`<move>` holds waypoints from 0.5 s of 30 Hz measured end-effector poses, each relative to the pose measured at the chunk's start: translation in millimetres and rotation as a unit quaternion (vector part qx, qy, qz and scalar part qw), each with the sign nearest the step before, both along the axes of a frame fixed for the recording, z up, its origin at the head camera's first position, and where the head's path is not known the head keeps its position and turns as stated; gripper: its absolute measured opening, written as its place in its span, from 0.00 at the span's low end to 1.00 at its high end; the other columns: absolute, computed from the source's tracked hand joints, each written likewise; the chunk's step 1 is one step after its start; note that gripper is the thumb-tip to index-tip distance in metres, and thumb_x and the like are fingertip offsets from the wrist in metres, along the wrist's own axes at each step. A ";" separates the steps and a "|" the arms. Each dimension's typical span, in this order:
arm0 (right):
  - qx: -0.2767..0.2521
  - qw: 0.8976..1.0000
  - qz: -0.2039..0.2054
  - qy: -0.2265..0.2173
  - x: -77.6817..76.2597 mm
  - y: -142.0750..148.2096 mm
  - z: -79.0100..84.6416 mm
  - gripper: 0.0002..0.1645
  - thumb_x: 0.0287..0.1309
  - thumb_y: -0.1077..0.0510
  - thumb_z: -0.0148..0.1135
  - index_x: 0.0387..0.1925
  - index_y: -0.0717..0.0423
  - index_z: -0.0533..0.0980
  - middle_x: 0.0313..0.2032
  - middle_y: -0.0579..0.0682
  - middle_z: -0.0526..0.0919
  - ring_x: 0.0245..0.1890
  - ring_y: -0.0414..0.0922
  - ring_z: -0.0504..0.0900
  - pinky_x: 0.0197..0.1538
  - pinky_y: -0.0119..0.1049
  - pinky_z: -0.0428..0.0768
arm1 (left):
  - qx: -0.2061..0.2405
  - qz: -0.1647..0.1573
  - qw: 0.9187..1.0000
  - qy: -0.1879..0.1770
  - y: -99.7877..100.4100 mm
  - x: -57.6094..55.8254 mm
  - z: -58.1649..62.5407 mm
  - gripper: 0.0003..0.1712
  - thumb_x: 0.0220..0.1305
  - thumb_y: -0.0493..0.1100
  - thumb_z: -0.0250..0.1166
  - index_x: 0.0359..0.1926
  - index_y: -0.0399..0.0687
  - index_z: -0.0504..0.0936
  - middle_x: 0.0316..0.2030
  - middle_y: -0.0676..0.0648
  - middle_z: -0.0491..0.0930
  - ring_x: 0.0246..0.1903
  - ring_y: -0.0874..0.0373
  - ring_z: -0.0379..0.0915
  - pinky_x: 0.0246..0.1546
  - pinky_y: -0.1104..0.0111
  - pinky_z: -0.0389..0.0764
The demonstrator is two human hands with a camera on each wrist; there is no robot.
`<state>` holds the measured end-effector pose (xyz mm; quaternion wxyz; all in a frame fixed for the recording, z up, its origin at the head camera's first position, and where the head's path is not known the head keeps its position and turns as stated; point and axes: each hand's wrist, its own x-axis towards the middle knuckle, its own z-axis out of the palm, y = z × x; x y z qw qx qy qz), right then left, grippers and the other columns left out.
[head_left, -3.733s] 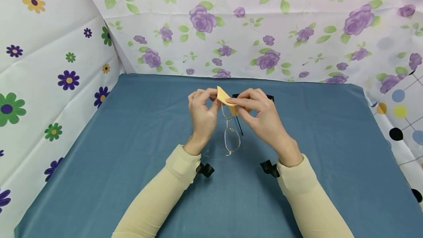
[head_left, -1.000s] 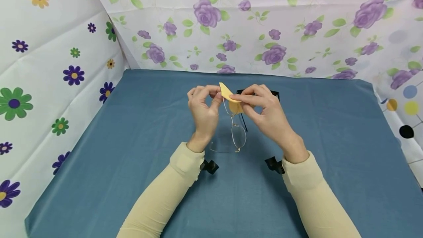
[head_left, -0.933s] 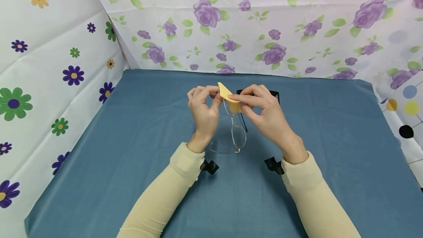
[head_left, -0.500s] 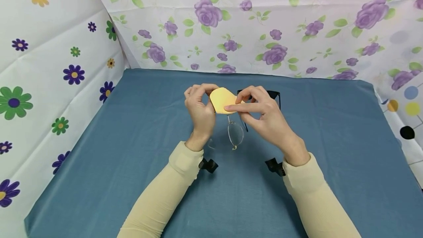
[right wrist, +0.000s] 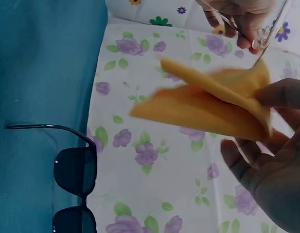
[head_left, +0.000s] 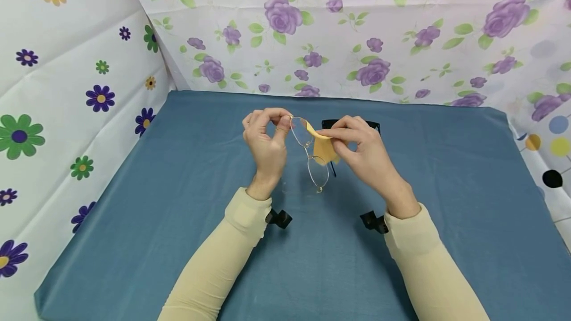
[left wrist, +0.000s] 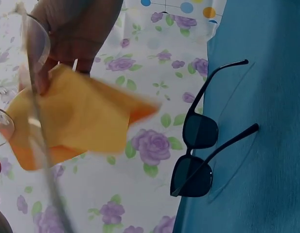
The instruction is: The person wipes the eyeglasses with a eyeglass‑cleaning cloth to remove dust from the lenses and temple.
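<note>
Thin metal-framed eyeglasses (head_left: 318, 171) hang tilted above the table, one lens over the other. My left hand (head_left: 266, 147) pinches them between thumb and fingers at the upper end. A yellow cleaning cloth (head_left: 324, 150) is folded in my right hand (head_left: 367, 155), pinched between thumb and fingers. Its edge lies close beside the upper lens; whether it touches is unclear in the head view. In the right wrist view the cloth (right wrist: 213, 104) drapes over in a fold. The left wrist view shows the cloth (left wrist: 77, 114) blurred, behind an out-of-focus temple arm.
Black sunglasses (left wrist: 200, 130) rest on the blue tablecloth (head_left: 178, 162) near the back edge, behind my right hand, temple arms unfolded. Floral sheets (head_left: 250, 38) hang along the back and left. Small black devices (head_left: 279, 219) sit at both wrists.
Half a second ago the cloth covered the upper lens; now it has moved right and uncovers it. My left hand has shifted slightly left with the eyeglasses. The sunglasses stay put.
</note>
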<state>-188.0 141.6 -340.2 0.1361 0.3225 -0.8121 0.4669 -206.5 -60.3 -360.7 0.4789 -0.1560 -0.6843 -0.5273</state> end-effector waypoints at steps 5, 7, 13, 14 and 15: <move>-0.022 0.999 -0.014 -0.025 7.7 0.4 8.0 0.17 0.67 0.68 0.56 0.48 0.50 0.85 0.37 0.44 0.81 0.34 0.39 0.75 0.38 0.36 0.73 | -0.005 0.016 1.000 -0.010 -1.7 -0.8 -2.2 0.07 0.62 0.36 0.68 0.27 0.42 0.83 0.19 0.48 0.78 0.28 0.54 0.66 0.53 0.58 0.55; -0.020 1.000 0.000 -0.019 11.3 -2.1 10.8 0.17 0.66 0.68 0.56 0.48 0.50 0.85 0.37 0.44 0.81 0.35 0.40 0.74 0.37 0.36 0.72 | -0.006 0.021 1.000 -0.010 -2.0 -0.9 -2.8 0.07 0.63 0.37 0.68 0.27 0.42 0.83 0.19 0.49 0.78 0.28 0.54 0.67 0.53 0.59 0.54; 0.026 0.998 0.047 0.014 17.7 -10.4 13.4 0.16 0.67 0.67 0.57 0.49 0.52 0.85 0.38 0.46 0.79 0.38 0.41 0.70 0.37 0.37 0.69 | -0.009 0.027 1.000 -0.008 -2.3 0.1 -2.3 0.07 0.63 0.37 0.68 0.27 0.42 0.83 0.20 0.49 0.79 0.29 0.53 0.68 0.52 0.59 0.52; 0.031 0.998 0.048 0.021 17.8 -10.4 12.9 0.16 0.67 0.67 0.57 0.49 0.52 0.85 0.37 0.46 0.79 0.38 0.41 0.69 0.37 0.36 0.68 | -0.011 0.027 1.000 -0.007 -2.1 0.1 -2.1 0.07 0.63 0.36 0.68 0.27 0.42 0.83 0.20 0.49 0.79 0.29 0.53 0.68 0.51 0.59 0.52; 0.035 0.998 0.050 0.026 18.0 -10.1 12.7 0.16 0.66 0.67 0.58 0.49 0.52 0.85 0.37 0.47 0.78 0.38 0.40 0.69 0.37 0.36 0.68 | -0.012 0.029 0.999 -0.007 -2.0 0.2 -1.9 0.07 0.62 0.36 0.68 0.27 0.42 0.83 0.20 0.49 0.79 0.29 0.53 0.68 0.51 0.59 0.51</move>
